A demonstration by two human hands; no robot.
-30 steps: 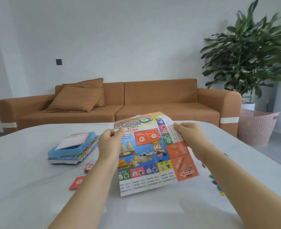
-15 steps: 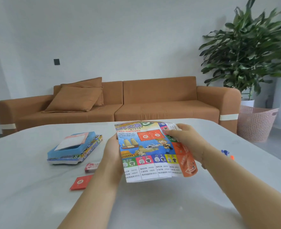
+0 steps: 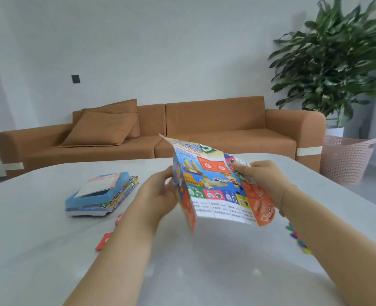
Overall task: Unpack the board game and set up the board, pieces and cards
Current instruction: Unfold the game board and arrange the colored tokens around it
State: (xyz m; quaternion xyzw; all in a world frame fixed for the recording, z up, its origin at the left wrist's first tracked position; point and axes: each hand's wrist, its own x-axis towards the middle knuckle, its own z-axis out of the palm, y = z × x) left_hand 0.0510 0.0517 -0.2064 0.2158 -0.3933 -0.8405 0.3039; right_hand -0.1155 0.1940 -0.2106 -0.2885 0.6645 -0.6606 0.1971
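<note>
Blurred coloured pieces point(image 3: 298, 239) behind forearm

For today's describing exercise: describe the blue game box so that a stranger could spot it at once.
On the white table before the orange sofa, look left of the person's left hand. The blue game box lies open with a pale sheet inside, far bigger than the small red cards nearby.

Game box point(image 3: 100, 195) sits on the table point(image 3: 39, 250) over to the left, couch point(image 3: 160, 133) behind it, plant point(image 3: 337, 58) back right by a basket point(image 3: 346, 160).
</note>
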